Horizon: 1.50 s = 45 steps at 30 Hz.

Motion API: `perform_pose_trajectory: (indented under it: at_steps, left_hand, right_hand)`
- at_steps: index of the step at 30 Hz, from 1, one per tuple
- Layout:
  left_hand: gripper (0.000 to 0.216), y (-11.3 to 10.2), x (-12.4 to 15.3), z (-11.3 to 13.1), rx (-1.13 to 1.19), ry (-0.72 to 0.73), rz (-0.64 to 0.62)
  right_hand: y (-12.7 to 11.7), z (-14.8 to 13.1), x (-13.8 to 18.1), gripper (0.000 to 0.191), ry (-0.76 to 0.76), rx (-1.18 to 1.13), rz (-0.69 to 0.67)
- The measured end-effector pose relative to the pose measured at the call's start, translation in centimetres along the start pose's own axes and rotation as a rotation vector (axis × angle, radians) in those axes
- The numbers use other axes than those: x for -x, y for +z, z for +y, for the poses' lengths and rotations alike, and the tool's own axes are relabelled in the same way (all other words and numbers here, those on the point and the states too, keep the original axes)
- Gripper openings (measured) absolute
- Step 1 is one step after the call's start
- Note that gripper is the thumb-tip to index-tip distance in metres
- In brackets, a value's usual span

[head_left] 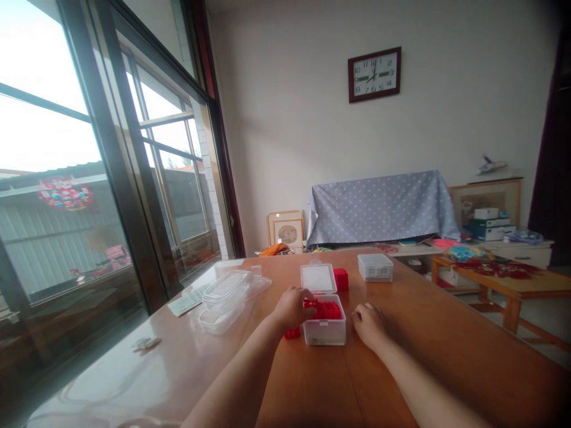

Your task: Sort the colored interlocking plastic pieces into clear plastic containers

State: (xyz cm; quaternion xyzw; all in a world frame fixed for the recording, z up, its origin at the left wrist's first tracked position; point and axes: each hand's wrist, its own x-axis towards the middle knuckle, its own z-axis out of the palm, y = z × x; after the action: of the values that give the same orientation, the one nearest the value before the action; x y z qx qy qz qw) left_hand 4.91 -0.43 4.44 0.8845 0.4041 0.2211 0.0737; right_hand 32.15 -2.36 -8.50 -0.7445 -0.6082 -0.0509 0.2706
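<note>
Head view: inside the table edges, red blocks in the box are best kept level by the left hand, grip unclear, right hand loosely open.

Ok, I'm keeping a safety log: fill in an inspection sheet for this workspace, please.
Surface: glossy brown table, glare at left.
Work items: open box with red pieces; red block behind its lid, red bit at left.
Clutter: clear tubs, paper, small unclear item at left; closed box farther back.
Hands: left hand at the red pieces, grip unclear; right hand beside the open box, fingers curled.
Cables: nothing seen.
Surroundings: window left, wall clock, patterned cloth, low table right.
</note>
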Motion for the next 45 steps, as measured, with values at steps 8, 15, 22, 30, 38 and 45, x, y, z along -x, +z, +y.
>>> perform_pose_trajectory:
  at_steps: [8, 15, 22, 30, 38, 45]
  left_hand:
    - [0.026, 0.3, 0.8, 0.0, -0.028, 0.050, 0.009]
    - [0.023, 0.5, 1.3, -0.1, -0.057, 0.037, -0.012]
    - [0.031, -1.1, 1.8, -2.7, 0.122, -0.084, 0.103]
    - [0.041, -2.1, 4.5, -4.4, 0.141, -0.149, -0.073]
    - [0.034, -1.9, 4.8, -4.3, 0.086, -0.142, -0.069]
    - [0.043, -2.0, 5.1, -4.5, 0.075, -0.110, -0.073]
  right_hand:
    - [0.1, 0.2, -0.2, 0.016, 0.003, -0.018, -0.010]
    - [0.0, 0.3, -0.1, 0.019, -0.004, -0.020, -0.006]
    - [-0.1, 0.2, 0.0, 0.019, -0.005, -0.001, -0.003]
    - [0.3, 0.5, -0.1, 0.018, -0.005, 0.000, -0.006]
    - [0.6, 0.6, -0.2, 0.018, -0.009, 0.000, 0.000]
    - [0.6, 0.7, -0.2, 0.017, -0.001, -0.006, 0.000]
